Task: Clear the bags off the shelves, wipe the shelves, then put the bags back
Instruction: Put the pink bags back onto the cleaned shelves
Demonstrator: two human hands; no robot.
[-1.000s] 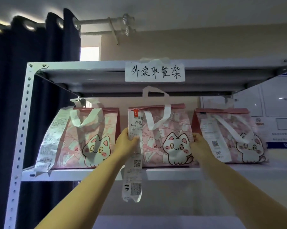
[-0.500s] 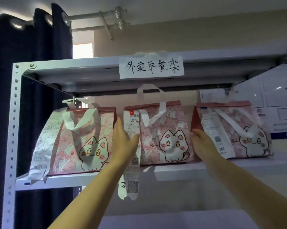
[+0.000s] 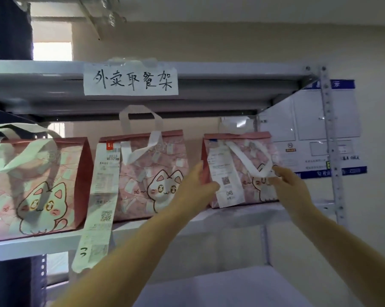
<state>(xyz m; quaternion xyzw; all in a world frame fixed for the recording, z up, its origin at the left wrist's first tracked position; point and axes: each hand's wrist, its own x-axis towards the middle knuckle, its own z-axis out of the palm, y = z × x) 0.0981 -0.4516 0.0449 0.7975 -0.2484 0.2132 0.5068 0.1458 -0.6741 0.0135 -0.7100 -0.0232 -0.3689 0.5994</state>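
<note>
A grey metal shelving unit (image 3: 231,70) fills the view, a handwritten paper sign (image 3: 130,79) taped to its upper edge. On the shelf (image 3: 242,214) below stand three pink cat-print tote bags in a row: the left bag (image 3: 35,187), the middle bag (image 3: 147,176) and the right bag (image 3: 238,169), well apart from one another. All three are on the shelf, so by my reading the clearing step is only starting, with the right bag first.

The left hand (image 3: 196,189) has its fingers fairly straight against that bag's left side, thumb at the receipt (image 3: 226,176) stuck to its front. The right hand (image 3: 291,182) reaches to the bag's right front, its fingertips at the drooping white handle (image 3: 251,160); whether it pinches the strap or merely touches it I cannot tell.

Risks, as I judge them: the bag may be soft-sided, so lifting by flat palms could let it slip or tip off the shelf edge. The left thumb may peel or crumple the receipt. The middle bag's long receipt (image 3: 100,204) hangs past the shelf edge, just beside the left forearm, and could snag and tear.
</note>
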